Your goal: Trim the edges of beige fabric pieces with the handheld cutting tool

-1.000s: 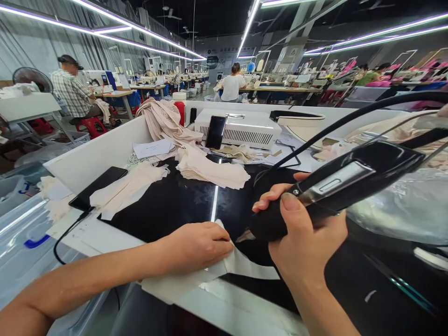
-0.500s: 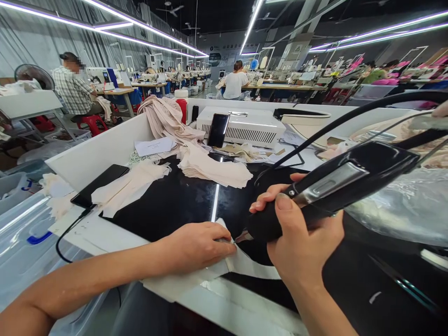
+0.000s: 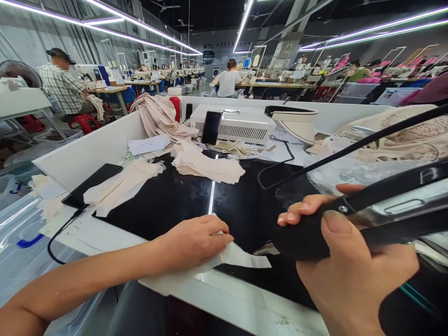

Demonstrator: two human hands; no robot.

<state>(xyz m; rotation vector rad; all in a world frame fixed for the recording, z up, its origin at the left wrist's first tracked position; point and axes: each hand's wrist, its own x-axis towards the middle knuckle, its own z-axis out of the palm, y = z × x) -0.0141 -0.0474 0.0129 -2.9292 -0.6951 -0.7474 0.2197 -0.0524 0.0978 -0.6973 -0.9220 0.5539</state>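
Note:
My left hand (image 3: pixel 196 245) rests at the near edge of the glossy black work surface (image 3: pixel 168 210), its fingers closed on a pale fabric strip (image 3: pixel 241 256). One end of the strip runs out to the right over the black surface, and more pale cloth lies under the wrist. My right hand (image 3: pixel 353 266) is wrapped round a black corded hand tool (image 3: pixel 308 238) with a long silver lever on its side. The tool's narrow metal tip points left, close to the strip's right end; whether they touch I cannot tell.
Pale cut fabric pieces (image 3: pixel 210 165) are stacked beyond my hands, with more pieces (image 3: pixel 119 184) at left. A phone (image 3: pixel 212 127) leans against a white vented box (image 3: pixel 241 123). A tablet-like black device (image 3: pixel 91 185) lies at left. Clear plastic bags (image 3: pixel 336 175) sit at right.
My right hand has moved the tool right, and its tip has come away from beside my left fingers. The left hand stays on the strip.

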